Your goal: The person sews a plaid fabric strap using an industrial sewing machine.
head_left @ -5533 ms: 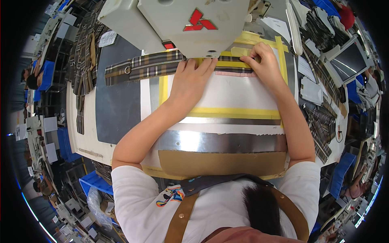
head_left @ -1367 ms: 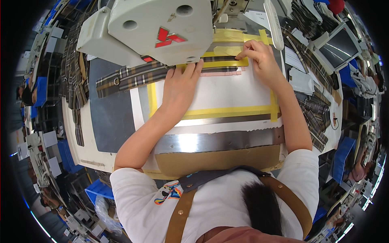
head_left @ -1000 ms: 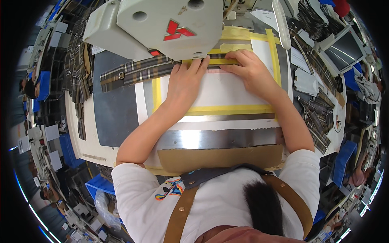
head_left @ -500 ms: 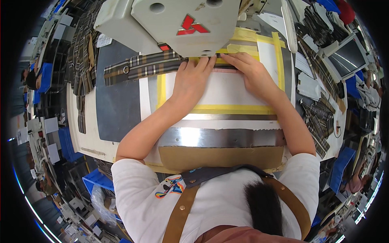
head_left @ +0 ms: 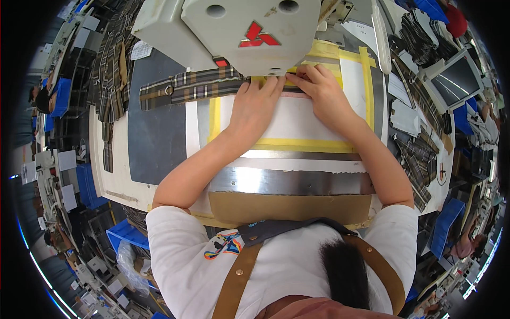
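Note:
A plaid fabric strip (head_left: 199, 85) with a metal zipper (head_left: 212, 82) and a ring (head_left: 169, 90) at its left end runs beneath the white head of a sewing machine (head_left: 249, 26). My left hand (head_left: 255, 106) lies on the strip just below the head, its fingers stretched out and pressing down. Close to its right, my right hand (head_left: 326, 95) has bent fingers, with thumb and index drawn together at the strip's edge. What is between those fingertips is too small to tell. Under both hands is a white sheet (head_left: 292, 119) framed with yellow tape (head_left: 308, 143).
A metal plate (head_left: 297, 182) and a brown board (head_left: 287, 207) line the front edge. More plaid pieces hang at the left (head_left: 111, 80) and lie at the right (head_left: 414, 154). A small monitor (head_left: 454, 77) stands at the right, with a blue bin (head_left: 127, 234) low at the left.
My right hand's fingers have gone from lying flat on the strip to bent and drawn together. My left hand stays on the strip. The whole view has shifted slightly.

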### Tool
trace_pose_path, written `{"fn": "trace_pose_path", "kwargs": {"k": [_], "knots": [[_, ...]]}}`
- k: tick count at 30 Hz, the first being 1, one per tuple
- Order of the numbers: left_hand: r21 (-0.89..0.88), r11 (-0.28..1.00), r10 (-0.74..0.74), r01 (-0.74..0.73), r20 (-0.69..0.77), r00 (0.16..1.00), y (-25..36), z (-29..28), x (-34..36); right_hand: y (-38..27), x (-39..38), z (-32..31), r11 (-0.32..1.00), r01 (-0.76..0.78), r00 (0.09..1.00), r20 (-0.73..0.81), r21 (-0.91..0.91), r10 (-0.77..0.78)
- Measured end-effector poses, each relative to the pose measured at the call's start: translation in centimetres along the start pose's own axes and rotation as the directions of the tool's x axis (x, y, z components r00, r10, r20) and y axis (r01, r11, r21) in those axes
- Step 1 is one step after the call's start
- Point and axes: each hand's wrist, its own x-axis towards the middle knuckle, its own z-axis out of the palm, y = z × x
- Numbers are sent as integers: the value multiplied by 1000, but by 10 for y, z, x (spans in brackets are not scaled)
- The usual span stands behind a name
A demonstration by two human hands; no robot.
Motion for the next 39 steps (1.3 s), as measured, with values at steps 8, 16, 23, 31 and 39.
{"fn": "trace_pose_path", "kwargs": {"k": [8,16,23,31,39], "knots": [[-9,1000,0,-1,-59,998,0,1,-1,1,0,1,999,21,1000,-19,-26,-21],[-58,998,-7,0,-109,994,-1,4,0,2,2,4,990,86,994,-53,-108,-92],[17,1000,-12,12,-39,999,3,1,0,2,0,3,994,59,997,-38,-89,-62],[5,999,-32,33,-37,999,2,3,-1,6,2,9,989,90,993,-70,-119,-99],[-176,981,-79,82,26,997,-3,-11,-9,5,0,10,978,128,981,-124,-165,-149]]}}
